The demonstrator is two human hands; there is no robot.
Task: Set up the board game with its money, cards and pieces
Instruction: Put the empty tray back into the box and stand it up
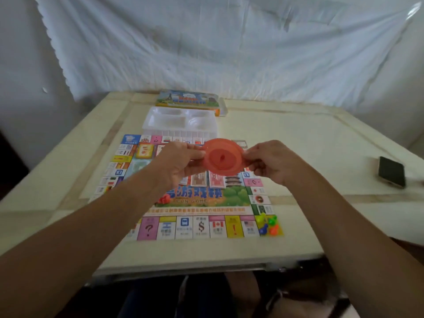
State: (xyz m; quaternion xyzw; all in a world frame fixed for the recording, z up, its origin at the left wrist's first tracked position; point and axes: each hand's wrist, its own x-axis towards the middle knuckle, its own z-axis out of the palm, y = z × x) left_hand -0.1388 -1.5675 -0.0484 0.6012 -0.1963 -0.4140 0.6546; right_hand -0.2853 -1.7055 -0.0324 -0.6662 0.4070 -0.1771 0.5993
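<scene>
While both hands hang over the middle of the board (202, 227), they share one thing: a round red translucent disc (223, 158) with a raised centre, tilted toward the camera and clear of the board. The left hand (181, 161) pinches the disc's left rim, thumb and fingers closed on it. The right hand (273, 164) pinches the right rim with its fingertips, the other fingers curled in.

The board lies flat on the pale table (309, 145), near-centre, printed side up. Four pawns (267, 224) cluster on its near right corner square: yellow, green, blue, orange, all close together. Small red pieces (164, 199) sit left of the "FUN GAME" print (too blurred to tell what kind). Reddish stacks (206, 180) of cards or notes lie in the board's middle, partly hidden under the disc and hands.

A white plastic tray (179, 133) with several compartments sits right at the board's far edge; cannot tell whether it overlaps. The colourful game box (188, 99) lies just beyond the tray, near the table's far edge. A dark phone (390, 172) lies far right on the table, well apart from the board. A white cloth (229, 42) hangs behind the table
</scene>
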